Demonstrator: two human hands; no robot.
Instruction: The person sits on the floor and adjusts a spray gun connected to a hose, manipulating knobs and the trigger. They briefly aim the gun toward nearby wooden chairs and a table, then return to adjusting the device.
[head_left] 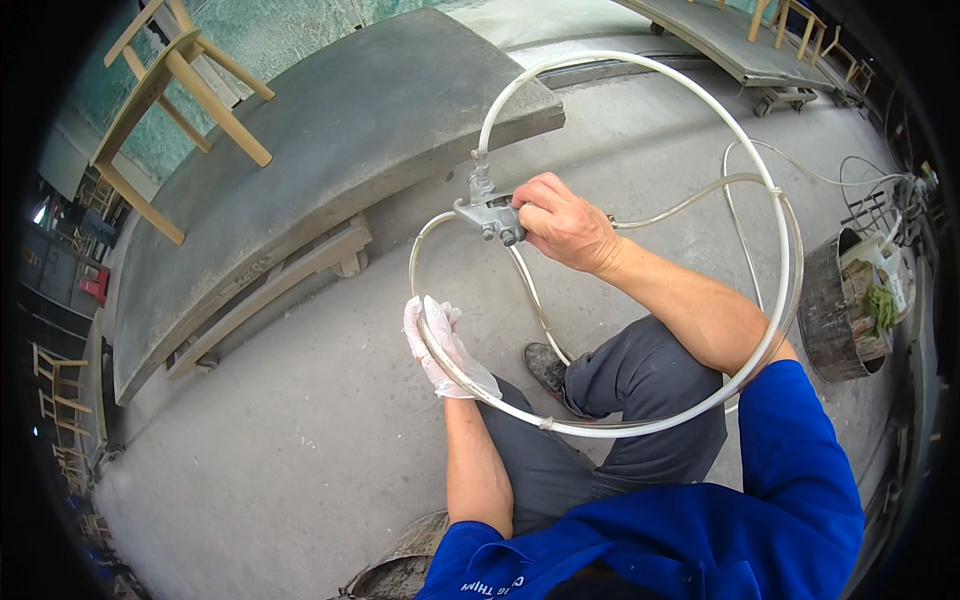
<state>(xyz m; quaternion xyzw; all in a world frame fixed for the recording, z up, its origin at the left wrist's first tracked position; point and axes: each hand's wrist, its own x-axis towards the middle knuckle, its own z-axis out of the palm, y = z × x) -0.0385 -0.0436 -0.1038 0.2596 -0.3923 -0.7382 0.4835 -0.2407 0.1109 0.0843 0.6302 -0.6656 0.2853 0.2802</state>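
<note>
My right hand (563, 222), bare, is closed round a grey metal spray gun (490, 215) in front of me. A white hose (690, 85) rises from the gun's fitting and sweeps in a wide loop to the right and back toward me. Bound to it with ties along part of the loop is a thinner translucent hose (425, 245). In a thin whitish glove, my left hand (445, 350) grips the hoses at the left side of the loop. Its fingers are partly hidden behind them.
An unfinished wooden chair (180, 95) stands on a large grey platform (340, 110) at the far left. Another platform (720, 40) with wooden chairs is at the far right. A dirty drum (835, 310) stands to my right. Hose lengths (735, 200) trail over the floor.
</note>
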